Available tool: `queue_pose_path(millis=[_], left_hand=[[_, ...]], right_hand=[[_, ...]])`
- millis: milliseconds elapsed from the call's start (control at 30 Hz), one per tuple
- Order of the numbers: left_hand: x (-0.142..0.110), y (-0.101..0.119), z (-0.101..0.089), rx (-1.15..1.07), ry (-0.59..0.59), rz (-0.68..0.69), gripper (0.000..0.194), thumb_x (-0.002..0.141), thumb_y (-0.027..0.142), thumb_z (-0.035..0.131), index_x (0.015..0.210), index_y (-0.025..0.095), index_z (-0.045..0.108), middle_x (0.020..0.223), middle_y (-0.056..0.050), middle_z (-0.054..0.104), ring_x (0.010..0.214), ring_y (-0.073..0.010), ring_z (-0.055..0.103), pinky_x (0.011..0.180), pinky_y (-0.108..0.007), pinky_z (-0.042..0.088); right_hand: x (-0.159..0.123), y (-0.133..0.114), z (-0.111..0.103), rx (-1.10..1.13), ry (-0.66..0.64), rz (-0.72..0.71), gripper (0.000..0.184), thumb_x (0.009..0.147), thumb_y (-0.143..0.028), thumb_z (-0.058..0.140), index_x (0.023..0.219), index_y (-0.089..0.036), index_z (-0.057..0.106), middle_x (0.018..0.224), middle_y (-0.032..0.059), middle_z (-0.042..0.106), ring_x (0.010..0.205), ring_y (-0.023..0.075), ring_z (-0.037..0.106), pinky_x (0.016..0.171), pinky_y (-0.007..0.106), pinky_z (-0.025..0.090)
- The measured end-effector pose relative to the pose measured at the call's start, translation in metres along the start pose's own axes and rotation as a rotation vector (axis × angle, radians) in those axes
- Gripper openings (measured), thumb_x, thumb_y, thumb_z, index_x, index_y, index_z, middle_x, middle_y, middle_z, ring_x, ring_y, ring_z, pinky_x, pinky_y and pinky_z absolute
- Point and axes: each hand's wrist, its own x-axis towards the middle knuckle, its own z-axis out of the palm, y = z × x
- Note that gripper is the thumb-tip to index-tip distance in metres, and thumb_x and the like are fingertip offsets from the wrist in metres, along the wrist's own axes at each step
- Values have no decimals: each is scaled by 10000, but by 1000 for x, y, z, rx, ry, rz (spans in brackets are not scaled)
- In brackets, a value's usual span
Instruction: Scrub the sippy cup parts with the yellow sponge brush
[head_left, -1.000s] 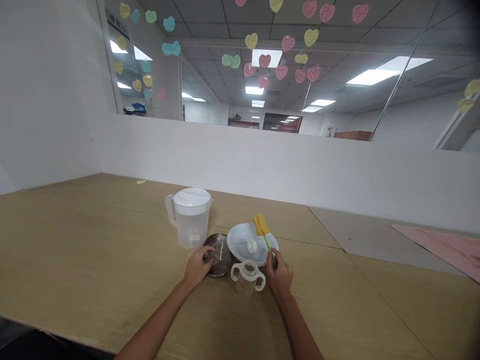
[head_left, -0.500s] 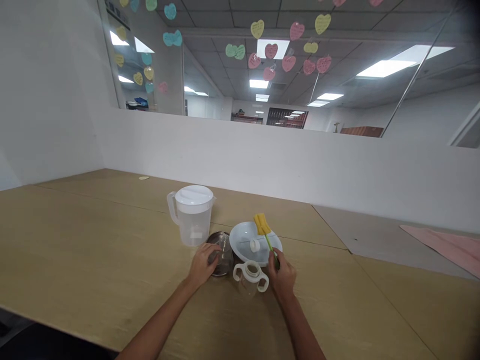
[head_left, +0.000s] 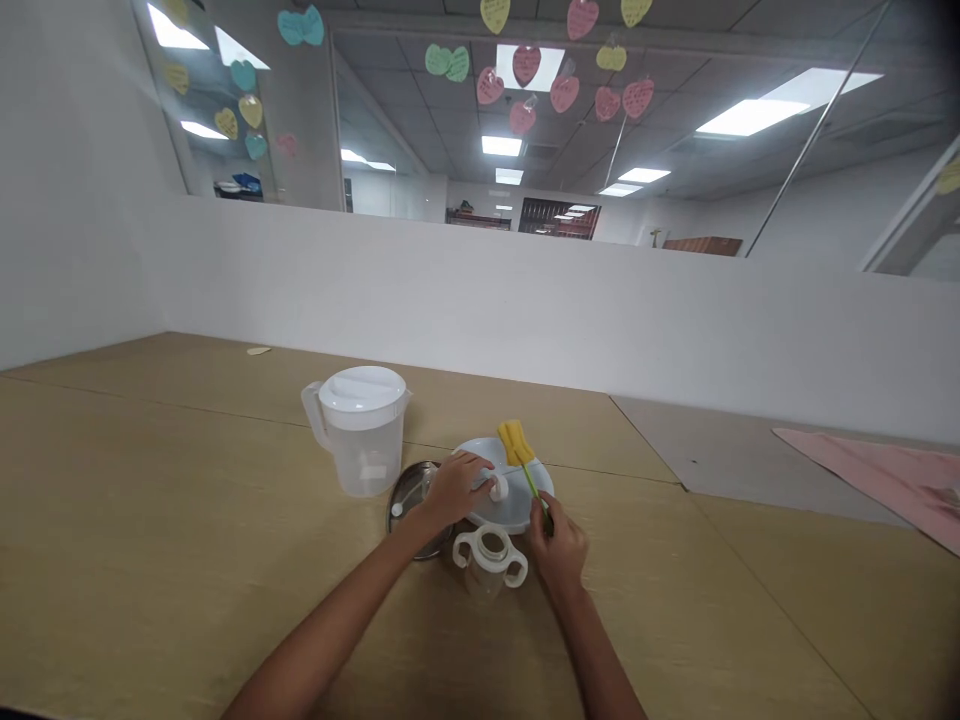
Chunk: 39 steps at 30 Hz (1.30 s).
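The fingers of the left hand [head_left: 454,488] are partly open over the bowl, the thumb apart from the forefinger and close to a white ring [head_left: 499,488] that lies in it. They hold nothing that I can make out; whether the thumb touches the ring, I cannot tell. The fingers of the right hand [head_left: 559,553] are closed round the green handle of a sponge brush [head_left: 516,442], its yellow head raised above the far side of the pale bowl [head_left: 531,512].

The step in hand looks like a pinch on the ring. It would go best with thumb and forefinger on opposite outer edges, the wrist high, and the brush head held clear of the left fingertips.

Just nearer the person than the bowl stands a clear two-handled bottle [head_left: 490,562], its mouth uncovered; a low wrist could knock it. The left forearm crosses a steel dish [head_left: 395,492] holding clear parts, so lifting straight up seems safest. Farther left stands a lidded pitcher [head_left: 366,435] on the worktop [head_left: 187,520]; a pink cloth [head_left: 877,475] lies well apart, far right.
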Motion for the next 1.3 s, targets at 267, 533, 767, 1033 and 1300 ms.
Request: queue_pose_path(millis=[267,533,767,1033,1300], left_hand=[[28,-1,28,50,-160,-30,185,723,271,656,878,169,659,902,-98,683,905,-263,609,842,-380,426],[23,-10,13,-49,-161,-51,305,731,207,633,1030,154,604,1002,-91,652,922,-215,611,828,-314,455],[31,-2,-28,-313,87,59,298,854,388,502,1061,205,611,999,-52,601,930,-177,580,840,-303,452],[21,16,-45,-332,137,172,176,841,370,545,889,203,576,975,-39,586,926,-169,554,838,-286,433],[17,23,-48,-360,143,153,226,850,383,535,998,215,571,993,-24,628,879,-156,595,816,-284,461]], right_hand=[[2,2,-1,-8,115,139,325,908,-330,410,996,-106,628,842,121,700,664,155,656,602,233,478],[4,-5,-1,-2,52,299,381,925,-367,322,1002,-115,597,807,92,683,651,161,622,583,245,429],[0,1,-5,124,-37,235,276,887,-316,395,943,-142,602,697,28,623,558,115,538,536,217,406],[5,-1,-9,95,33,278,298,887,-319,394,923,-125,617,709,47,635,541,111,521,545,220,404],[1,2,-5,135,37,305,309,872,-348,405,918,-131,620,699,42,644,522,109,523,535,221,409]])
